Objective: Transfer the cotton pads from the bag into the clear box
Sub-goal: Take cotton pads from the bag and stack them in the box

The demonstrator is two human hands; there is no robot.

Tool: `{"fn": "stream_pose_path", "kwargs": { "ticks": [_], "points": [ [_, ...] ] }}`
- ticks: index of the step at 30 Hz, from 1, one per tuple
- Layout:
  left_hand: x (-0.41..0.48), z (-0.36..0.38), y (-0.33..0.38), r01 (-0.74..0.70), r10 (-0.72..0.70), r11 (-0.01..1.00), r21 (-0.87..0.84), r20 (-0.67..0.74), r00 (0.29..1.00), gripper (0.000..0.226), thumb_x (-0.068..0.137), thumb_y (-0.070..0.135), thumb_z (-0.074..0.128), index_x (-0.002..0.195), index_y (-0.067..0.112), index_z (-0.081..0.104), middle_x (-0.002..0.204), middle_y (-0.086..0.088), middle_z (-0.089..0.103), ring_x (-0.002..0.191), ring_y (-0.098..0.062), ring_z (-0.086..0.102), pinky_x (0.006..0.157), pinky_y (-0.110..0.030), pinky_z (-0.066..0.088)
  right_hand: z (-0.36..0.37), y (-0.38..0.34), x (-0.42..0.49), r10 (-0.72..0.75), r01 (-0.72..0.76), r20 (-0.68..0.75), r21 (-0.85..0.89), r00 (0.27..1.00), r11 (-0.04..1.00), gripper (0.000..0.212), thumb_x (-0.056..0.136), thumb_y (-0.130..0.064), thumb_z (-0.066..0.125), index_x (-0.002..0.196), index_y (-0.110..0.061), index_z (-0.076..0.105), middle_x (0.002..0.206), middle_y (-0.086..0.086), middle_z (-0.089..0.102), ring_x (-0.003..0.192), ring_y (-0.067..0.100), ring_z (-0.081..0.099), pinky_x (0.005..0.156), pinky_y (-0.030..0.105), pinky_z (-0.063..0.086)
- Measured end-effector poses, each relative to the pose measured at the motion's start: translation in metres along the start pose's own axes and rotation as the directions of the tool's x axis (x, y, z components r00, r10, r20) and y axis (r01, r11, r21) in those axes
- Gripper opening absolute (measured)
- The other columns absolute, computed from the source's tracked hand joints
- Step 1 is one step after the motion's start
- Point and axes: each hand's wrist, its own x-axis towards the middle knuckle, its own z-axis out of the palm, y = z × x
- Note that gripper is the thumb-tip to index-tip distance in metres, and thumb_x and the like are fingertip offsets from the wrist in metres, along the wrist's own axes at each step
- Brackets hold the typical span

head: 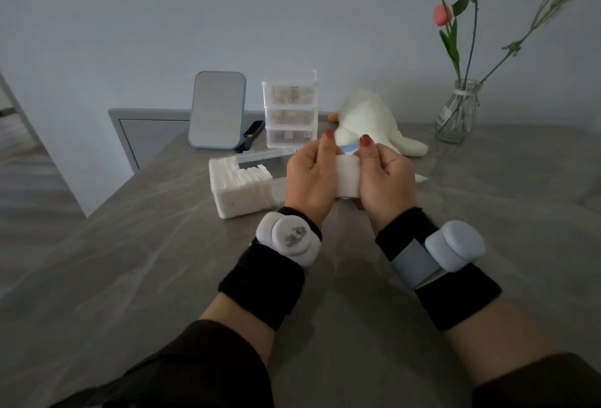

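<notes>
A stack of pads was held just above the tabletop, clamped between the left grip and the right grip, both curled tight on its sides. Its long axis was pointed away from the person, toward the plush. The box, part-filled with upright pads, was set near the left grip.
</notes>
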Motion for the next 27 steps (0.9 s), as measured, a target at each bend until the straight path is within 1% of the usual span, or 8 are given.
{"fn": "stream_pose_path", "kwargs": {
  "ticks": [3,5,10,14,16,19,23,27],
  "points": [
    [-0.001,-0.006,0.005,0.299,-0.278,0.916,-0.269,0.113,0.954,0.063,0.099,0.058,0.029,0.076,0.008,0.058,0.069,-0.011,0.060,0.056,-0.022,0.055,0.044,-0.023,0.040,-0.002,0.000,0.001,-0.093,0.089,-0.034,-0.104,0.995,0.991,0.042,0.101,-0.029,0.046,0.060,-0.022,0.049,0.055,-0.007,0.051,0.051,0.002,0.047,0.051,0.014,0.035],
    [-0.003,-0.008,0.007,0.377,-0.335,0.891,-0.253,0.195,0.922,0.077,0.092,0.072,0.022,0.083,0.005,0.058,0.070,-0.013,0.061,0.052,-0.022,0.056,0.044,-0.024,0.039,-0.002,0.002,-0.001,-0.174,0.168,-0.027,-0.159,0.984,0.973,0.041,0.101,-0.029,0.046,0.063,-0.014,0.045,0.055,-0.005,0.047,0.051,0.008,0.044,0.051,0.016,0.033],
    [-0.001,0.001,-0.003,0.076,-0.084,0.987,0.139,0.051,0.995,0.059,0.090,0.055,0.048,0.074,-0.001,0.056,0.063,-0.015,0.053,0.057,-0.021,0.050,0.053,-0.037,0.044,0.000,0.004,-0.002,-0.235,0.231,0.006,-0.198,0.972,0.952,0.035,0.099,-0.026,0.051,0.067,-0.014,0.046,0.055,-0.011,0.045,0.050,0.001,0.043,0.051,0.009,0.031],
    [0.002,0.001,-0.008,0.014,-0.016,0.991,0.132,0.013,1.000,0.050,0.096,0.040,0.047,0.071,-0.003,0.053,0.059,-0.007,0.050,0.055,-0.022,0.049,0.049,-0.042,0.043,-0.004,0.001,0.003,-0.122,0.107,-0.068,-0.197,0.990,0.975,0.032,0.099,-0.029,0.051,0.073,-0.012,0.054,0.060,-0.013,0.053,0.053,-0.001,0.050,0.055,0.012,0.038],
    [0.004,-0.001,-0.008,0.032,-0.031,0.993,0.115,-0.012,0.999,0.050,0.099,0.037,0.045,0.070,-0.002,0.052,0.057,-0.005,0.049,0.054,-0.022,0.048,0.049,-0.038,0.041,-0.006,-0.003,0.005,0.013,-0.019,-0.096,-0.062,0.995,0.998,0.034,0.101,-0.032,0.047,0.078,-0.009,0.058,0.062,-0.010,0.057,0.054,-0.002,0.053,0.057,0.020,0.045],
    [0.007,-0.005,-0.011,0.067,-0.064,0.994,0.085,-0.038,0.997,0.056,0.098,0.045,0.045,0.068,-0.002,0.050,0.058,-0.009,0.048,0.055,-0.023,0.048,0.052,-0.038,0.040,-0.010,-0.012,0.002,0.234,-0.264,0.172,0.181,0.957,0.947,0.049,0.094,-0.049,0.052,0.092,0.000,0.061,0.065,0.005,0.058,0.050,0.017,0.054,0.042,0.027,0.041],
    [0.010,-0.010,-0.009,0.068,-0.064,0.995,0.079,-0.049,0.997,0.078,0.083,0.069,0.044,0.076,-0.008,0.053,0.066,-0.026,0.056,0.057,-0.033,0.053,0.054,-0.051,0.049,-0.010,-0.015,-0.007,0.153,-0.164,0.336,0.004,0.929,0.986,0.020,0.088,-0.024,0.069,0.075,-0.009,0.063,0.059,0.002,0.065,0.049,0.014,0.061,0.042,0.024,0.043],
    [0.016,-0.021,-0.002,-0.018,0.032,0.990,0.143,-0.097,0.995,0.073,0.086,0.065,0.049,0.073,-0.006,0.056,0.061,-0.017,0.055,0.056,-0.023,0.051,0.051,-0.044,0.047,-0.008,-0.009,-0.005,0.213,-0.267,0.306,0.146,0.928,0.953,0.021,0.091,-0.014,0.065,0.077,-0.001,0.058,0.049,-0.001,0.057,0.040,0.009,0.050,0.038,0.019,0.038]
  ]
}}
